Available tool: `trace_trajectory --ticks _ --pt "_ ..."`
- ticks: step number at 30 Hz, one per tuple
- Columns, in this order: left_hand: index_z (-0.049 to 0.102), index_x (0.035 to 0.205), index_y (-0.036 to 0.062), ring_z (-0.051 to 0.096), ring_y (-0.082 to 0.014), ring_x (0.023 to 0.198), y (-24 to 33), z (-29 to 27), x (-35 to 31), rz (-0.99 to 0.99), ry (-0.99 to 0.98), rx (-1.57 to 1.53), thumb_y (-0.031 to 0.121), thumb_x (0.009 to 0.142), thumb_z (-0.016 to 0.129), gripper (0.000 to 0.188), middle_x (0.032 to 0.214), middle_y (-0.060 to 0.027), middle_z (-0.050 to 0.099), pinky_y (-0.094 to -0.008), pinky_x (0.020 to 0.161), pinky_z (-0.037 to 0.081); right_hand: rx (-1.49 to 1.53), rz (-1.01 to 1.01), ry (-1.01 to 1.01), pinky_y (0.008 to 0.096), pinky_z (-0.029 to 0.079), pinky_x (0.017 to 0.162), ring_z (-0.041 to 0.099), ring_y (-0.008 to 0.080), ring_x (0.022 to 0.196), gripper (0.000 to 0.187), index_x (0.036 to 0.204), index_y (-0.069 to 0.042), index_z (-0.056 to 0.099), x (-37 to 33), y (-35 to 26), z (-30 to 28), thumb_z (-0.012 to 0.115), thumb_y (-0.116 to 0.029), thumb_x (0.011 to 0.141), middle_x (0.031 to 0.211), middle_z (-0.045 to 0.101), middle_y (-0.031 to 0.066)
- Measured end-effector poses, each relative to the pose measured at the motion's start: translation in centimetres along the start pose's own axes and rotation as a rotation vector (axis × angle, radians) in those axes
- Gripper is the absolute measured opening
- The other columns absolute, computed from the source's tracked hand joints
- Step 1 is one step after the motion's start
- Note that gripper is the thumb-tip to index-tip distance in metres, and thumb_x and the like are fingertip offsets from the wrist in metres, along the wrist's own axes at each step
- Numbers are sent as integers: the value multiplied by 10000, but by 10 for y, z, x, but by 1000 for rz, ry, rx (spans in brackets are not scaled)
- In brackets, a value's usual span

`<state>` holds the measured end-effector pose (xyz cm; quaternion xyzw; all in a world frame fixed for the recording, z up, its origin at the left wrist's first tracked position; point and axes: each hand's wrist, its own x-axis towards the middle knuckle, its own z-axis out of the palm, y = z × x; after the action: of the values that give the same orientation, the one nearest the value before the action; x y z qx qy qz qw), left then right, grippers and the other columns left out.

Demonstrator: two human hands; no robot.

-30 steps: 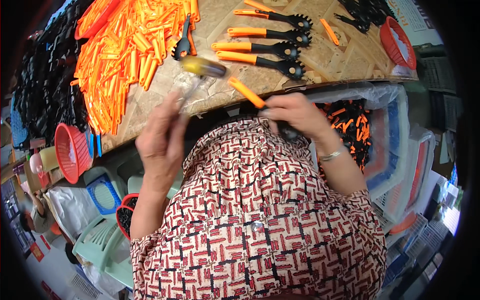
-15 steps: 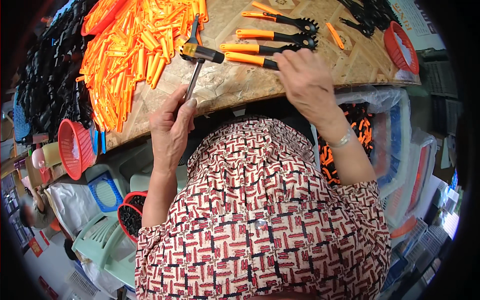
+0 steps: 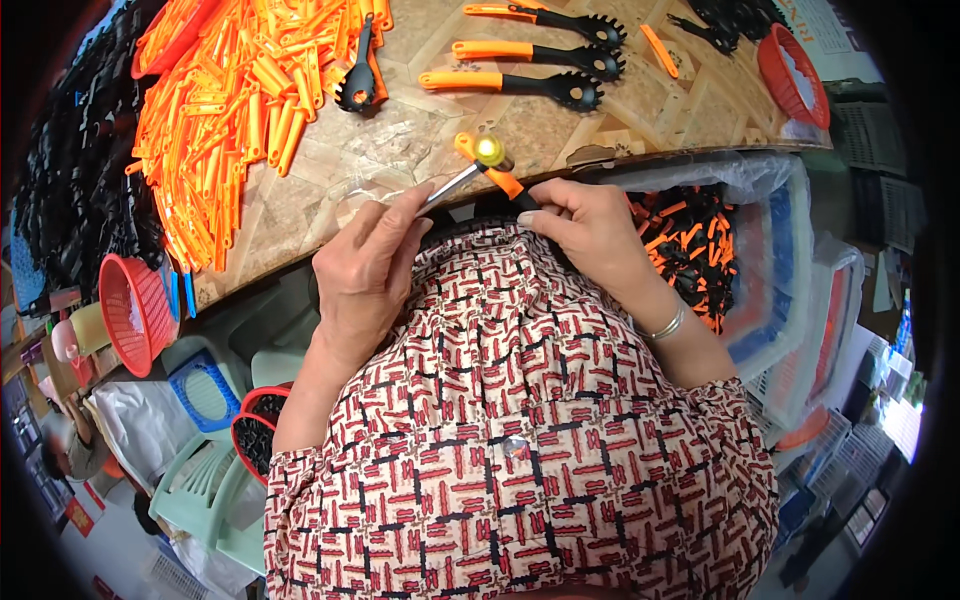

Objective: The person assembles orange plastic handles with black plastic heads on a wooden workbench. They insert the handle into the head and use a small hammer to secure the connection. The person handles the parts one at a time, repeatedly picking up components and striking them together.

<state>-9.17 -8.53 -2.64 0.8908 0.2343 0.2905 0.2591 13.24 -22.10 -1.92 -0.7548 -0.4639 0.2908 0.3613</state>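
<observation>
My left hand (image 3: 368, 262) is closed round the metal shaft of a small hammer (image 3: 456, 188), whose yellowish head is over an orange handle. That handle belongs to a pasta server (image 3: 508, 184); its black neck is gripped in my right hand (image 3: 590, 225), and its far end is hidden. Hammer and handle meet or overlap at the table's front edge; whether they touch I cannot tell. Beyond them lie three orange-handled pasta servers, the nearest one (image 3: 500, 82) with its toothed black head to the right. Another black server head (image 3: 358, 85) rests beside the orange pile.
A big pile of orange handles (image 3: 230, 100) covers the table's left part, with black pieces (image 3: 85, 150) beyond it. Red baskets stand at the left edge (image 3: 140, 315) and right (image 3: 793, 80). A lined crate (image 3: 770, 260) of orange-and-black pieces is below the table edge, right.
My right hand has drawn the nearest pasta server off the row, toward me and left. My left hand has lowered the hammer and tilted it rightward, its head now over the server's handle.
</observation>
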Motion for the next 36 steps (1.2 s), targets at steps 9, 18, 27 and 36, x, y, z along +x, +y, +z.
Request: trace_trajectory --ticks 9,18,27,36 --pt "718 1237 113 601 -236 642 3 -4 10 123 139 17 0 842 775 415 811 -80 617 -378 589 490 312 208 -162 209 466 675 564 18 738 171 1059 30 776 12 24 10 737 -87 940 828 692 -62" --pt "720 1269 117 629 -236 667 8 -9 6 38 -172 286 -36 851 764 447 841 -107 638 -336 622 507 355 123 -75 270 444 572 512 44 607 205 949 45 747 14 24 17 757 -149 884 629 630 16" --pt "661 1340 26 606 -99 695 -38 -30 -4 -471 35 -263 42 984 672 357 891 -57 702 -269 625 504 -335 17 -359 359 505 673 669 188 704 333 996 -25 764 -15 82 -135 802 -301 813 772 709 95" --pt "631 1385 45 513 -12 682 -35 -17 11 -635 102 -656 139 1037 647 360 875 40 618 -172 575 390 -775 -690 345 373 486 794 626 264 911 115 945 -57 715 72 4 -48 649 -139 897 888 655 82"
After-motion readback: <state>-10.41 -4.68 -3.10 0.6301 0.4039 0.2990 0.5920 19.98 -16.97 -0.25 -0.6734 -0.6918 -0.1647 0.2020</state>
